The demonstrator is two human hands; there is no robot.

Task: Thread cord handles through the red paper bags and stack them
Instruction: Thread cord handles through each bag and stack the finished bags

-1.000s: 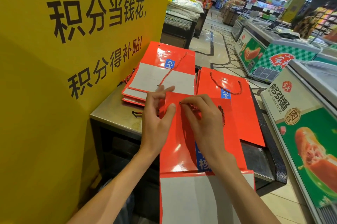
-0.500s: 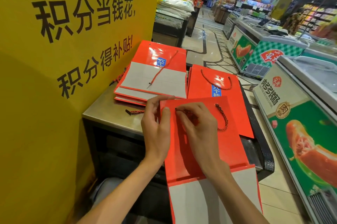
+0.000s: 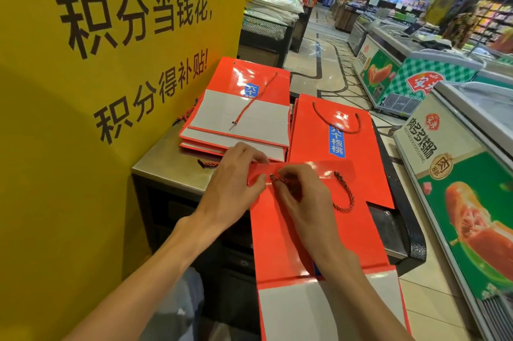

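Note:
A flat red paper bag lies in front of me, its white base fold hanging over the counter edge. My left hand pinches its top left corner. My right hand pinches the red-black cord handle at the bag's left eyelet; the cord loops to the right across the bag. Beyond it lies a bag with a threaded handle. To the left is a stack of folded red bags with a loose cord on top.
The bags sit on a steel counter against a yellow sign wall. Another loose cord lies by the stack. Freezer chests stand at the right, across a tiled aisle.
The near bag has shifted slightly on the counter. My right hand has brought the cord end to the left eyelet, and my left hand has slid onto the bag's top corner.

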